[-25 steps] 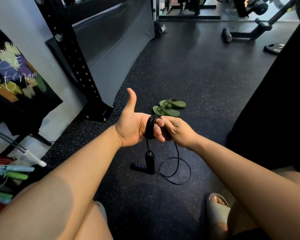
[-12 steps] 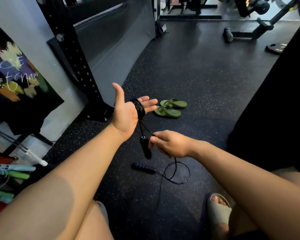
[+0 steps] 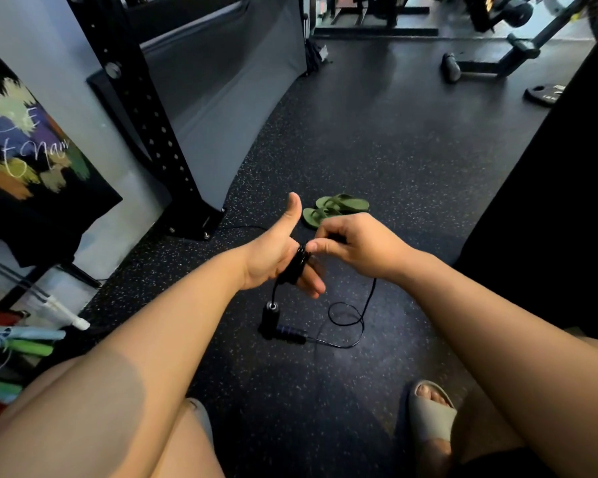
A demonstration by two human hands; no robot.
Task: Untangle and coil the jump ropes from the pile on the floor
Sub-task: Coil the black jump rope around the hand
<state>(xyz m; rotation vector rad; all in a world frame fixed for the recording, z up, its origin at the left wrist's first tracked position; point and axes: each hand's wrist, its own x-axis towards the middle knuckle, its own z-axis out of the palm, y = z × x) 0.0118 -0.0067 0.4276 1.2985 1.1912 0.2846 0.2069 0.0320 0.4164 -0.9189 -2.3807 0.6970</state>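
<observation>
ITEM black jump rope (image 3: 296, 267): coiled round straight fingers of left hand (image 3: 270, 260), thumb up, palm flat | right hand (image 3: 359, 246): pinches the strand beside the coil | slack loops on floor (image 3: 411, 160), 6 o'clock | green flip-flops (image 3: 335, 208): 12 o'clock.

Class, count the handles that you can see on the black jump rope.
2: one handle hangs below the left hand; the other handle lies on the floor beside it. None seems hidden.
</observation>
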